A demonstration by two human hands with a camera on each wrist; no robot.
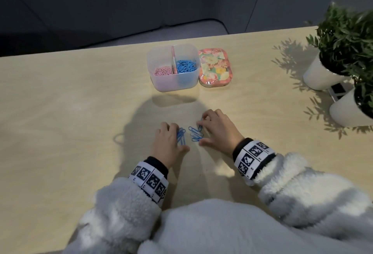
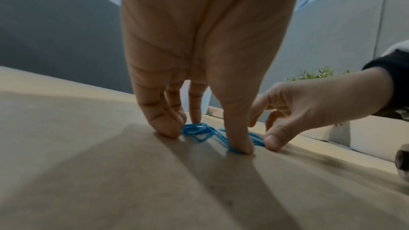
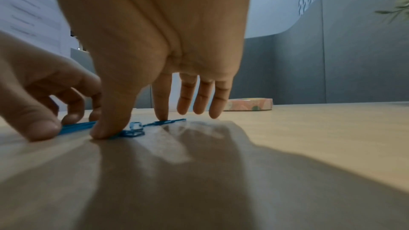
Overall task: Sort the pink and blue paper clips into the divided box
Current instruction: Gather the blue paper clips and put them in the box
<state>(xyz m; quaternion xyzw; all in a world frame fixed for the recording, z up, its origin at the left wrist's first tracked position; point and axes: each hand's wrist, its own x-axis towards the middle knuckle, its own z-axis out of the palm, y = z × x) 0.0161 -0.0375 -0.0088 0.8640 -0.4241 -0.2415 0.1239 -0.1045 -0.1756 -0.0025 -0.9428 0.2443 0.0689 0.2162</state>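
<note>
A clear divided box (image 1: 153, 76) stands at the table's far middle, with pink clips (image 1: 162, 71) in its left compartment and blue clips (image 1: 186, 66) in its right one. Nearer me, loose blue paper clips (image 1: 194, 133) lie on the table between both hands. My left hand (image 1: 182, 140) has its curled fingertips and thumb down around one small bunch (image 2: 199, 132), the thumb (image 2: 239, 144) on a clip's end. My right hand (image 1: 201, 131) brackets the other bunch (image 3: 132, 131) between thumb (image 3: 106, 128) and index finger (image 3: 161, 109); its other fingers hang just off the table.
The box's floral lid (image 1: 215, 68) lies flat just right of the box. Two white pots with green plants (image 1: 343, 55) stand at the table's right edge, a small dark object (image 1: 338, 90) between them. The table's far edge runs just behind the box.
</note>
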